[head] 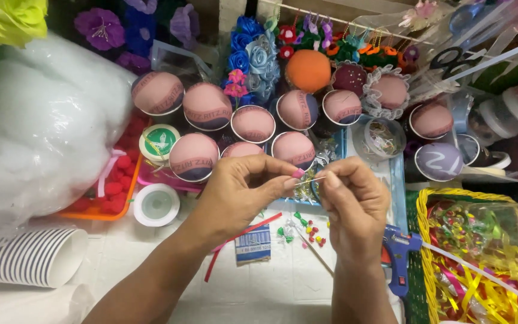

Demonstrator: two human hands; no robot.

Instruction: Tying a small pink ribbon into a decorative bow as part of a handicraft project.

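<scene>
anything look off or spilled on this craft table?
Mostly just crowded. Small coloured beads lie loose on the white table below the hands, outside any container. The paper cup stack lies on its side at left. Left hand and right hand pinch a thin pin.

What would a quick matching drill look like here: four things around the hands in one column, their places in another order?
Things:
1. stack of paper cups
2. glue gun
3. orange ball
4. white stuffing

Places:
A. top centre, among the ribbon flowers
B. bottom left, lying on its side
C. left, in a clear bag
D. right of the right hand, beside the yellow basket

Pairs: 1-B, 2-D, 3-A, 4-C
</scene>
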